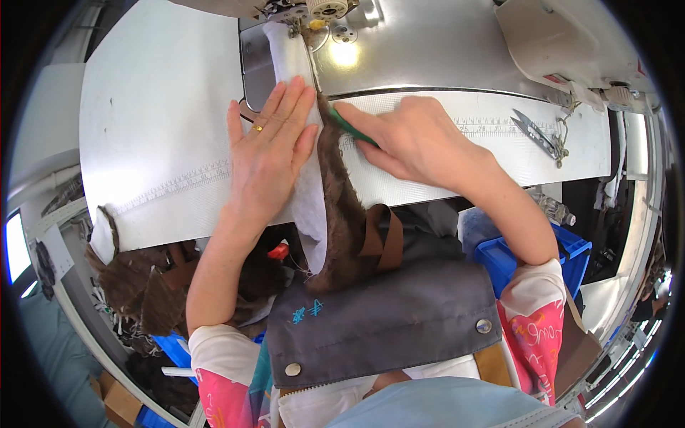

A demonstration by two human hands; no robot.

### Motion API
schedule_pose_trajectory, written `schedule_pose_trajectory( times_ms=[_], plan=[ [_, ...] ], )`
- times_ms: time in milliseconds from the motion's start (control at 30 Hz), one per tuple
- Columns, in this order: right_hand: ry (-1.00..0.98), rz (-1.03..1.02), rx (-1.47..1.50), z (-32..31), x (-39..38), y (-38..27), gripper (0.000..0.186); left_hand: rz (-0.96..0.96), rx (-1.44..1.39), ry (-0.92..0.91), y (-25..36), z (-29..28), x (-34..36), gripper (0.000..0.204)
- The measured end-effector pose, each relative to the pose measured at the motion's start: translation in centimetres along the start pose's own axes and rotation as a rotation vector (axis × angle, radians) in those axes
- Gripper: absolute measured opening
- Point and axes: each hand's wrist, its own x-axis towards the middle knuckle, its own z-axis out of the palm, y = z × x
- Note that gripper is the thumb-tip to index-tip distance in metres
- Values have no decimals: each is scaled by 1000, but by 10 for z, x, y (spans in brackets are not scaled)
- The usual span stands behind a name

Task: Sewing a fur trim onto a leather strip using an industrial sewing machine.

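My left hand [267,153] lies flat with fingers stretched over a white backing strip [311,221], pressing it on the sewing table. Along the strip's right side runs brown fur fabric [334,167]; the far end of the piece reaches under the sewing machine's presser foot [294,28]. My right hand [424,139] is closed around a thin green tool [349,128], its tip at the fur's edge; the rest is hidden in my fingers. The near end of the fur hangs off the table toward my lap, beside a looped brown band [391,242].
Metal thread snips [539,135] lie on the table at the right, near a printed ruler scale [478,127]. Below stand a blue crate [574,250] and a clear plastic bottle [555,208]. More brown fur pieces [150,289] are heaped below the table's left edge.
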Motion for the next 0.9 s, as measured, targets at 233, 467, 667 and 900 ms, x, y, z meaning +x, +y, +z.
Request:
schedule_pose_trajectory(
  times_ms=[233,467,667,900],
  plan=[
    [-69,41,-46,-2,-11,-5,47,5,-30,-33,-2,-3,6,38],
    [-37,51,-51,-4,5,9,48,46,2,74,-14,10,24,38],
    [-25,205,-41,-1,-2,-5,46,49,29,109,-25,16,33,35],
    [173,361,102,17,-6,-38,45,165,65,204,-21,11,28,31]
  ],
)
